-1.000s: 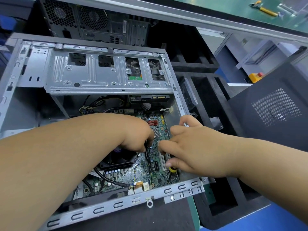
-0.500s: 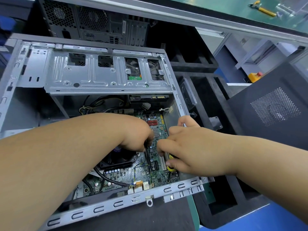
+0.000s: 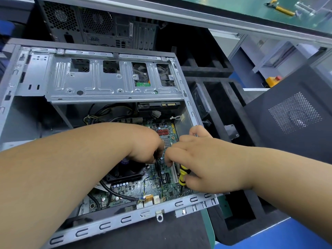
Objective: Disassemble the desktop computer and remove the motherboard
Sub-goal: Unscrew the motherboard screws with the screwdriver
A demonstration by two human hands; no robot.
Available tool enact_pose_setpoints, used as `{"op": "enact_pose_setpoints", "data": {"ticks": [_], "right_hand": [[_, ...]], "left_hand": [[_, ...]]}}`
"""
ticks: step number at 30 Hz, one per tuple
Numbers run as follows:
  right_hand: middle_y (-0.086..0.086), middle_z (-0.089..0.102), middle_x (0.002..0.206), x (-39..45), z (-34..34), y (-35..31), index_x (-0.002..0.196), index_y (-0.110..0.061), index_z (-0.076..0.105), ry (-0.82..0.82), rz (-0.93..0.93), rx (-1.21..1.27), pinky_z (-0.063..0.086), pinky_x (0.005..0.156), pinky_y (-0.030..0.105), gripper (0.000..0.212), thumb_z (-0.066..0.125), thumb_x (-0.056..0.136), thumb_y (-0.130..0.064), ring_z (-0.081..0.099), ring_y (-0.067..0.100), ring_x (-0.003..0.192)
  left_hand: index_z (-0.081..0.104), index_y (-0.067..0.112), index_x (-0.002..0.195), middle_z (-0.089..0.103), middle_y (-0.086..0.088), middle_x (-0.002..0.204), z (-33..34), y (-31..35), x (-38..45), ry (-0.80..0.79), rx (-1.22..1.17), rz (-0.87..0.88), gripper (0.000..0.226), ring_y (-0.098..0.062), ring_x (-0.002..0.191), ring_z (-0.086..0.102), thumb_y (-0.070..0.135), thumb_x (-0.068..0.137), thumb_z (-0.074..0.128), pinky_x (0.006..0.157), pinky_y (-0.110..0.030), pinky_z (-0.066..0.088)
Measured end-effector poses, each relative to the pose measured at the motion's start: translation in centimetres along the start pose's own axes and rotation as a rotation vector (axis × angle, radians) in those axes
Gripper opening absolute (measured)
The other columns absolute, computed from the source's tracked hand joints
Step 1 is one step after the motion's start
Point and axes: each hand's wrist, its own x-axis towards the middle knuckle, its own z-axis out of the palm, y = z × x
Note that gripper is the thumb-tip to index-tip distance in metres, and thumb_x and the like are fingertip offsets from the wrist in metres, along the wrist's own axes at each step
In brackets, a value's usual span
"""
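Head view: open grey sheet-metal desktop computer case (image 3: 111, 224) lying on its side on a dark tabletop (image 3: 161, 236), open face upward; inside, on the case floor, the green printed-circuit motherboard (image 3: 154, 187), not yet removed, long edge running near to far along the right wall; black square cooler fan (image 3: 129, 170) seated on the board's left part, black cables (image 3: 116, 192) trailing across the near-left corner; silver pressed-steel drive cage (image 3: 111, 81) bridging the far half, a drive with a green board visible through its cut-outs.

Left hand (image 3: 145, 144) reaching in from the near left, fingers curled down and pinching something dark and thin just right of the fan; what exactly, cannot tell. Right hand (image 3: 206, 159) coming in from the right, forefinger tip pressed down on the board near the white slots, lower fingers curled round a yellow-and-black screwdriver (image 3: 182, 174), its shaft pointing down and nearward at the board's near-right corner.

Likely step: freeing a mounting screw or connector; board directly below both hands, right hand nearer that corner screw. Risk, as a judgement: tip slipping onto the circuitry.

Beyond: second black tower case (image 3: 97, 24) at far; black perforated side panel (image 3: 294, 115) at right; black foam tray (image 3: 239, 209) with compartments, one holding a small grey bracket (image 3: 231, 131).
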Motion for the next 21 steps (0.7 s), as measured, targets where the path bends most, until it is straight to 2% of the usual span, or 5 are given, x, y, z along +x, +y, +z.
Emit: {"op": "enact_pose_setpoints", "data": {"ticks": [4,6,11,17,21], "right_hand": [[-0.011,0.054,0.089,0.04,0.1,-0.08,0.109,-0.024,0.046,-0.012,0.017,-0.113,0.017,0.101,0.038,0.036,0.032,0.096,-0.055,0.033,0.014,0.088],[-0.009,0.057,0.088,0.15,0.07,-0.03,0.11,-0.025,0.045,-0.027,0.022,-0.163,0.015,0.102,0.038,0.038,0.026,0.099,-0.056,0.035,0.014,0.089],[-0.013,0.057,0.102,0.14,-0.06,-0.07,0.115,-0.027,0.046,-0.023,0.013,-0.029,0.018,0.101,0.038,0.03,0.048,0.087,-0.037,0.043,0.014,0.097],[-0.007,0.058,0.085,0.04,-0.09,0.07,0.105,-0.023,0.043,-0.023,0.044,-0.197,0.018,0.102,0.04,0.041,0.024,0.096,-0.058,0.043,0.018,0.093],[-0.012,0.054,0.087,0.04,0.14,0.03,0.112,-0.027,0.046,0.002,0.03,-0.08,0.016,0.103,0.036,0.025,0.044,0.094,-0.043,0.041,0.014,0.093]], "left_hand": [[0.058,0.03,0.115,0.058,0.006,0.111,0.07,-0.09,0.04,0.001,-0.003,0.0,0.026,-0.014,0.087,0.047,0.033,0.089,0.059,0.071,-0.025,0.034],[0.058,0.03,0.115,0.058,0.006,0.112,0.13,-0.1,0.04,0.002,-0.003,-0.001,0.026,-0.014,0.087,0.048,0.033,0.089,0.059,0.072,-0.025,0.035],[0.059,0.031,0.115,0.059,0.006,0.113,0.11,-0.07,0.07,0.001,0.004,0.002,0.026,-0.016,0.093,0.054,0.032,0.088,0.059,0.074,-0.025,0.038],[0.059,0.03,0.115,0.06,0.005,0.113,0.13,-0.09,0.03,-0.001,-0.002,-0.007,0.026,-0.018,0.096,0.056,0.031,0.089,0.059,0.076,-0.028,0.043],[0.059,0.03,0.114,0.06,0.005,0.112,0.15,-0.11,0.05,-0.003,0.004,0.002,0.026,-0.018,0.096,0.055,0.032,0.089,0.059,0.078,-0.028,0.043]]}}
